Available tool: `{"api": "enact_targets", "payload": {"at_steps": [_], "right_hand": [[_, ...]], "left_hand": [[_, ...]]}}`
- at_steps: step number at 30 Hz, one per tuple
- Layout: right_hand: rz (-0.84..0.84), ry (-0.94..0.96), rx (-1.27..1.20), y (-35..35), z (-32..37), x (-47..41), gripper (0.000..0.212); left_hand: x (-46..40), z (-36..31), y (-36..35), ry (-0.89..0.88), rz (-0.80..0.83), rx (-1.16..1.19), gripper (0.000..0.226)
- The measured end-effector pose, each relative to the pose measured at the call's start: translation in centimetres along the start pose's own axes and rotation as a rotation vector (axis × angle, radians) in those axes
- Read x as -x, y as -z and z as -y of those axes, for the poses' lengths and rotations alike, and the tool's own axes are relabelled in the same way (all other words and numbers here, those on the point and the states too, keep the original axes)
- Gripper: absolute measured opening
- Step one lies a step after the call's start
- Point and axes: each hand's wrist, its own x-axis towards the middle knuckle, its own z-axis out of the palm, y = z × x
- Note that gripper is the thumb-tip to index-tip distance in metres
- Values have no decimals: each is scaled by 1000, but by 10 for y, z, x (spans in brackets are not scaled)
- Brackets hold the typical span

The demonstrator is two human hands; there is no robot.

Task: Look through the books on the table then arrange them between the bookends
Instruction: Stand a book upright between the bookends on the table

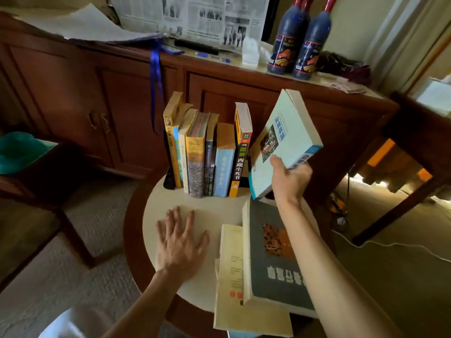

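My right hand [289, 179] grips a pale blue paperback [284, 142] by its spine edge and holds it tilted in the air, just right of a row of several upright books [207, 152] at the back of the round table [195, 211]. A black bookend [169, 179] stands at the row's left end; the right bookend is hidden behind the raised book. My left hand [179, 242] rests flat on the tabletop with fingers spread. A dark grey book [271, 259] lies on a cream book [234, 284] at the table's front right.
A wooden sideboard [109, 93] runs behind the table, carrying newspaper [192, 18], pens and two dark bottles [300, 42]. A blue ribbon [156, 86] hangs down its front. A wooden chair with a teal item [22, 152] stands left. A dark wooden table [419, 132] and a cable are right.
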Motion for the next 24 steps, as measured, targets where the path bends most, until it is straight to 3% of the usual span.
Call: {"api": "enact_targets", "payload": {"at_steps": [6,10,15,18,20,24], "right_hand": [[-7,-66,157,-47,-49,-26,45],[105,-53,234,-55,-69,-23,43],[350,-139,177,-40,-69,-32,24],[551,-228,175,-25,-62,-32,37],[662,-215,259,-12,-54,-27,31],[602,-153,428,28,-49,-6,55]], "left_hand": [[1,0,-1,1,-5,25,82],[1,1,-2,-4,8,4,82],[0,0,0,-4,11,-14,82],[0,0,1,2,19,-19,82],[1,-1,2,3,18,-18,82],[0,0,1,-2,13,1,82]]}}
